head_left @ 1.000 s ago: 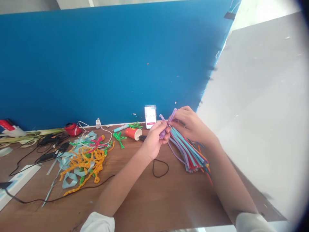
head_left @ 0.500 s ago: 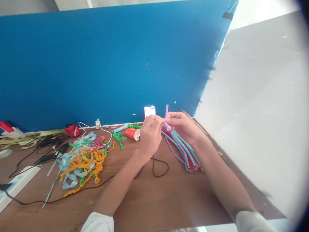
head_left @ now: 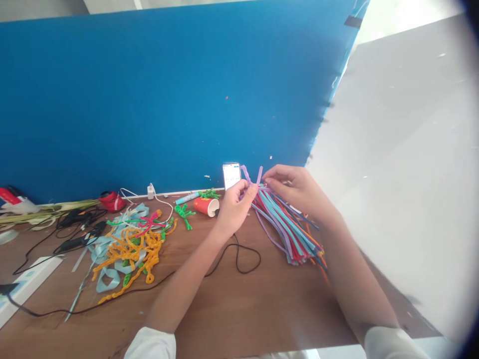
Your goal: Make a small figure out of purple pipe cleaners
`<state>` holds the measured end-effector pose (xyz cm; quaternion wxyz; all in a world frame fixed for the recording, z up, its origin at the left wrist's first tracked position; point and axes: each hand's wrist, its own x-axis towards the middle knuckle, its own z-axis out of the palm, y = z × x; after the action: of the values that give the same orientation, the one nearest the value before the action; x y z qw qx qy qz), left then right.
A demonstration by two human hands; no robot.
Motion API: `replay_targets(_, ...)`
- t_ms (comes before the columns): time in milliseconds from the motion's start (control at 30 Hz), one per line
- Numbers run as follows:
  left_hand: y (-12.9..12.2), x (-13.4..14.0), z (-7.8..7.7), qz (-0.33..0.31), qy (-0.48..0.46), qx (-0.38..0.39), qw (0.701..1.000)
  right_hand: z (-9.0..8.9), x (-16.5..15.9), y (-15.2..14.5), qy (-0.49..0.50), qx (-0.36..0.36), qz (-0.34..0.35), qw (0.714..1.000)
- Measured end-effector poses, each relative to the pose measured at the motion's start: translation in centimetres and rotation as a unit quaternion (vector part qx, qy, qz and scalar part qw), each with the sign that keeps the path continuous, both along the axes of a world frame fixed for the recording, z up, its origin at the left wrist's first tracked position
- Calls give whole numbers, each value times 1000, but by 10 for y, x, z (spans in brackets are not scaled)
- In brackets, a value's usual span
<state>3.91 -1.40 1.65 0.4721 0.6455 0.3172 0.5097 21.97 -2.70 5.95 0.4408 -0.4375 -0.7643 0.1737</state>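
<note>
My left hand (head_left: 236, 199) pinches a bent purple pipe cleaner (head_left: 245, 173) between thumb and fingers. One twisted end and one straight end of it stick up above the thumb. Just to the right, my right hand (head_left: 295, 189) has thumb and forefinger drawn together at the pipe cleaner's right side; the exact contact is too small to make out. Below both hands lies a bundle of loose pipe cleaners (head_left: 288, 232) in purple, light blue, red and orange. Behind my left hand a phone (head_left: 231, 174) with a lit screen leans against the blue partition.
A red paper cup (head_left: 205, 206) lies on its side near green twisted figures (head_left: 184, 215) and a light-blue marker (head_left: 187, 198). Further left are orange pipe cleaners (head_left: 130, 249), blue ribbon (head_left: 108, 281) and a white power strip (head_left: 28, 286). A black cable (head_left: 157, 285) crosses the table.
My right hand has moved right and away from my left hand, uncovering more of the bundle. The left hand has turned, and a twisted purple end now shows above it.
</note>
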Motion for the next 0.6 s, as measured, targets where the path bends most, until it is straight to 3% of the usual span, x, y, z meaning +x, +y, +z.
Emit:
replay_targets(233, 6, -6, 4, -160, -127, -197, 959, 2, 11, 6, -52, 133, 112, 983)
replay_targets(400, 6, -6, 5, -239, -156, -259, 923, 3, 11, 2, -83, 141, 148, 975)
replay_targets(600, 5, -6, 5, -269, -178, -295, 900, -1, 13, 7, -56, 127, 149, 979)
